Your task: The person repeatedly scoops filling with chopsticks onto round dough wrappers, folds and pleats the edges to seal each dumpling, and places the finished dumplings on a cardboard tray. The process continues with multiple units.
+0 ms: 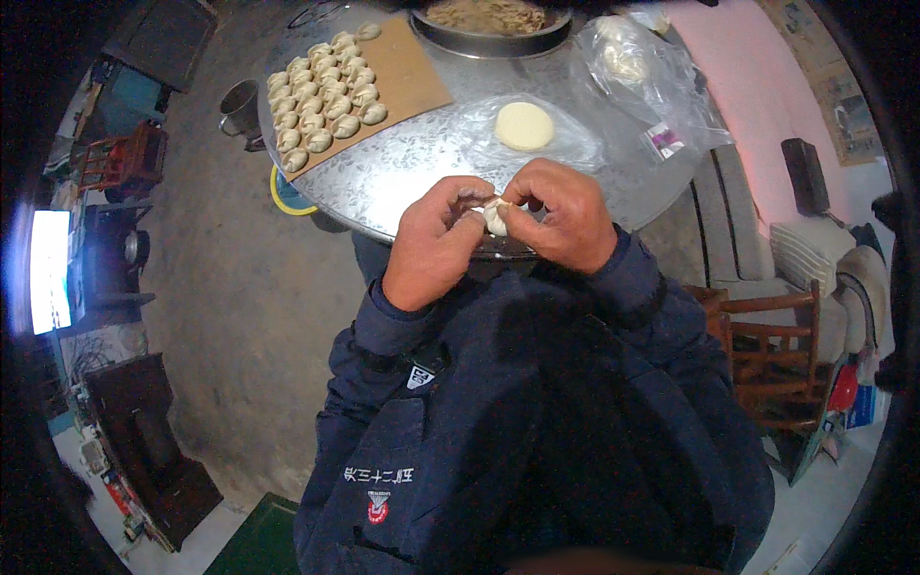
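Note:
Between my left hand and my right hand is a small folded dumpling, pinched by the fingers of both at the near edge of a round table. Just beyond my hands, a stack of round dough wrappers lies on a clear plastic sheet. Rows of folded dumplings sit on a brown board at the table's far left. A metal pan at the far edge holds a chopped filling.
A clear plastic bag with pale contents rests at the table's right. On the floor to the left are a metal bucket and a yellow-rimmed basin, partly under the table. A wooden chair and a sofa stand at right.

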Demonstrator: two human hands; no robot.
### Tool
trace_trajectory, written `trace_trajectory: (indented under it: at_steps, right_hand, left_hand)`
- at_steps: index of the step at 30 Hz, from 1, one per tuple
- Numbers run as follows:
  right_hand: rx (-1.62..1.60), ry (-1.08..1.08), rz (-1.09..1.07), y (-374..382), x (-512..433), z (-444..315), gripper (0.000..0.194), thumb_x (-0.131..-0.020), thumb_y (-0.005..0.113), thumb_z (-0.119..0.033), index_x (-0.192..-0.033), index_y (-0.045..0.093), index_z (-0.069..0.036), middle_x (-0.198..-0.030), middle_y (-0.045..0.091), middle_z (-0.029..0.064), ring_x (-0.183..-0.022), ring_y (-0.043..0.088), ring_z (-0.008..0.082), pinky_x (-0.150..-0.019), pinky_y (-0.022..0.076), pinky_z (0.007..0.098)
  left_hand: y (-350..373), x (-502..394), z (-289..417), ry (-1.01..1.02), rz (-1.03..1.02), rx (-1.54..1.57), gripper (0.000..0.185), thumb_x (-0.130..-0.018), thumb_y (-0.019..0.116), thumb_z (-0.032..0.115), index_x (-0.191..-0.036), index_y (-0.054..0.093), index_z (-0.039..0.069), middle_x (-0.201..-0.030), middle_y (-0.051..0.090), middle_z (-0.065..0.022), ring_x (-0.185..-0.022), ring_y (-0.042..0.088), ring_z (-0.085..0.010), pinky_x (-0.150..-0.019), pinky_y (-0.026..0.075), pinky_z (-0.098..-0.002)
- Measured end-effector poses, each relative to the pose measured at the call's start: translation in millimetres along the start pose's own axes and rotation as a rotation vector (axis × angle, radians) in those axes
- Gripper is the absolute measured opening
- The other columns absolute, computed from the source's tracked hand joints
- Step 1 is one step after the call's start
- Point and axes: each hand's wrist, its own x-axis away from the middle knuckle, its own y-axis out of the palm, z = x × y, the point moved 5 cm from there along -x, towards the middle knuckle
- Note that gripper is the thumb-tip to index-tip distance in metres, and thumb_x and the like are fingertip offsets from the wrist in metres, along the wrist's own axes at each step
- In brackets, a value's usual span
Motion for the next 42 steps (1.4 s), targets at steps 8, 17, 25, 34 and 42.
trace_trajectory:
  at_steps: [8,17,25,34,42]
  right_hand:
    - [-0.092,0.029,0.053,-6,4,2,0.014,-0.079,0.072,-0.01,-0.084,0.062,-0.002,-0.077,0.06,0.0105,-0.064,0.059,0.0229,-0.059,0.0474,0.0328]
    - [-0.168,0.131,-0.036,-6,-1,-6,0.019,-0.082,0.075,-0.016,-0.094,0.067,-0.003,-0.082,0.061,0.0093,-0.069,0.06,0.0205,-0.063,0.0494,0.0319]
    - [-0.046,0.017,-0.017,-4,-6,-9,0.012,-0.079,0.072,-0.01,-0.086,0.065,-0.004,-0.076,0.062,0.0108,-0.069,0.062,0.0276,-0.061,0.0488,0.0371]
    - [0.029,-0.107,0.016,-3,-7,-12,0.01,-0.075,0.07,-0.008,-0.078,0.061,-0.004,-0.071,0.06,0.0119,-0.064,0.06,0.0309,-0.057,0.0468,0.0408]
    - [0.027,-0.091,0.009,2,-2,-8,0.014,-0.082,0.069,-0.009,-0.093,0.064,-0.002,-0.077,0.062,0.0106,-0.067,0.062,0.0242,-0.06,0.0491,0.0352]
  left_hand:
    - [23,-5,-10,-0.122,-0.205,0.448,0.035,-0.093,0.054,-0.001,-0.128,0.053,-0.003,-0.116,0.063,-0.0114,-0.102,0.063,-0.0174,-0.081,0.059,-0.0314]
    - [12,-4,-5,-0.078,-0.097,0.36,0.032,-0.095,0.059,0.003,-0.127,0.055,-0.003,-0.113,0.064,-0.0101,-0.097,0.064,-0.0152,-0.077,0.059,-0.0288]
    - [10,-2,-2,-0.061,-0.106,0.241,0.03,-0.095,0.061,0.006,-0.124,0.057,-0.002,-0.108,0.065,-0.0074,-0.091,0.063,-0.0122,-0.075,0.058,-0.028]
    - [11,2,-1,-0.053,-0.131,0.137,0.029,-0.095,0.06,0.004,-0.123,0.058,-0.001,-0.105,0.066,-0.0046,-0.088,0.062,-0.0102,-0.074,0.054,-0.0263]
    - [11,2,-3,-0.059,-0.117,0.214,0.033,-0.092,0.058,0.0,-0.125,0.056,-0.002,-0.106,0.066,-0.0073,-0.088,0.063,-0.0122,-0.074,0.055,-0.0269]
